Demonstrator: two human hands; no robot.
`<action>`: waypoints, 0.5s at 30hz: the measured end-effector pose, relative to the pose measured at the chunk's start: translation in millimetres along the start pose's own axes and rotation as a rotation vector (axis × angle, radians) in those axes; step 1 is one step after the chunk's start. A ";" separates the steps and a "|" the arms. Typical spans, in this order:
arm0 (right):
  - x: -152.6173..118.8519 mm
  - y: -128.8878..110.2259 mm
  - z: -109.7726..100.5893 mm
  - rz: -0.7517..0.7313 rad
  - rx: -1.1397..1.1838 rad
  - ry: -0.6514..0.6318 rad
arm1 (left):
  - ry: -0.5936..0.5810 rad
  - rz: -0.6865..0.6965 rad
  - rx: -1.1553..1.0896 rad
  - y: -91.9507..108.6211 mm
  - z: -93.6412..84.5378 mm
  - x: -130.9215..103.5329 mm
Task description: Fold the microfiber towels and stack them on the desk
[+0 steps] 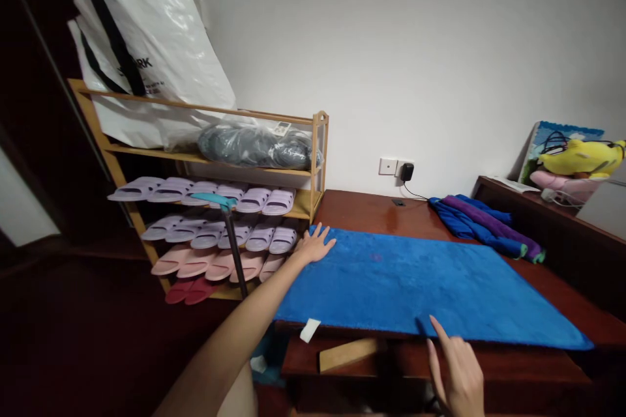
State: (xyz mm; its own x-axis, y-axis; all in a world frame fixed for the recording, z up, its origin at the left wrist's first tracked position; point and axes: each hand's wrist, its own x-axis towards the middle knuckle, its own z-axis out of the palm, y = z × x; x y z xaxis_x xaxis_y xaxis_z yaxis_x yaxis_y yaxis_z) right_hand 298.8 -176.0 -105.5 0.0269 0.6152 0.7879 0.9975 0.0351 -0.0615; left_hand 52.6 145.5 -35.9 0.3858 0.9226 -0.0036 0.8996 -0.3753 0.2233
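1. Blue cloth: laid out flat on the worktop; it runs along the near edge, from the left edge across towards the right; slight creases noted, with one faint purplish mark left of its middle; a bare reddish-brown strip shows between it and the far edge.
2. My left hand: palm down on the far left corner of the cloth, by the left edge of the worktop; fingers spread wide, resting on the fabric.
3. My right hand: at the near edge, around its middle; index finger extended towards the cloth's near border, thumb held apart from it, the gap moderate; the other fingers are largely hidden; I cannot tell whether the index fingertip touches the fabric.
4. White tag: hangs at the near left corner of the worktop; a pale wooden piece lies lower, beneath the near edge.
5. Rolled blue and purple cloths: on the worktop, towards the far right corner; a black charger is plugged in at the wall past the far edge, its cable running towards them.
6. Beyond the left edge: a wooden rack bearing lilac slippers and pink slippers; a white bag stands on its upper part; a blue-headed rod stands before it.
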 end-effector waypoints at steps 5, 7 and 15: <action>-18.1 -19.7 10.0 0.259 -0.038 -0.275 | 0.027 0.016 0.072 11.5 -37.5 9.1; -18.0 -24.7 13.1 0.315 -0.052 -0.319 | 0.077 0.071 0.092 31.5 -57.1 21.1; -18.6 -31.6 18.3 0.430 -0.117 -0.344 | 0.142 0.297 0.002 192.4 -39.1 62.3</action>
State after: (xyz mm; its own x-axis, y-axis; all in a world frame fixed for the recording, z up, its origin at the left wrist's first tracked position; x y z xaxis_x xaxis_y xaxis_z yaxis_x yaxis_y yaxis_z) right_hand 265.5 -174.2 -129.5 0.4294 0.7768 0.4607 0.9026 -0.3512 -0.2491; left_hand 241.7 134.2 45.0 0.5992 0.7759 0.1973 0.7525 -0.6299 0.1921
